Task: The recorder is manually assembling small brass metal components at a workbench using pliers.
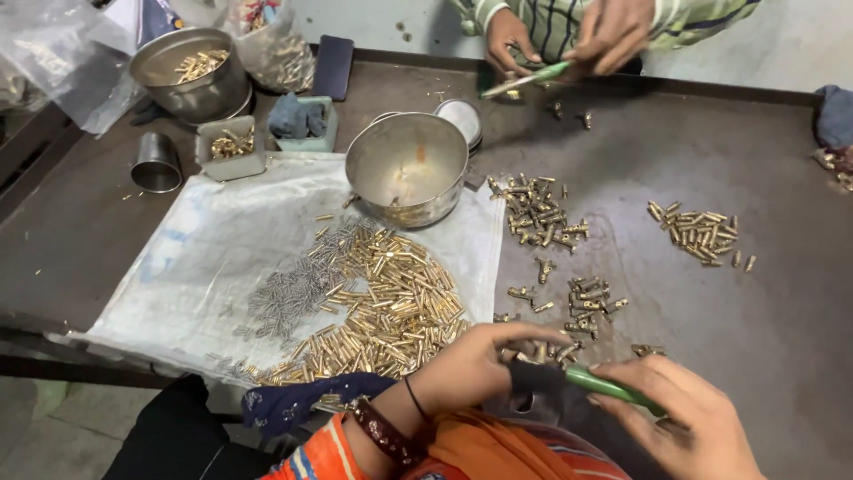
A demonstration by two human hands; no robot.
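While left hand (475, 364) pinches a small brass part, right hand (689, 413) grips green-handled tool (604, 387), brass pins (391, 311) beside.

Green-handled tool (613, 388) lying level in right hand, tip probably on brass piece (538, 353).

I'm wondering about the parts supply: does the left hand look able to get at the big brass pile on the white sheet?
Probably yes: the left hand sits just beside the brass pile, with nothing lying between them.

orange sleeves, brown studded bracelet (382, 434), thin black wristband (414, 396).
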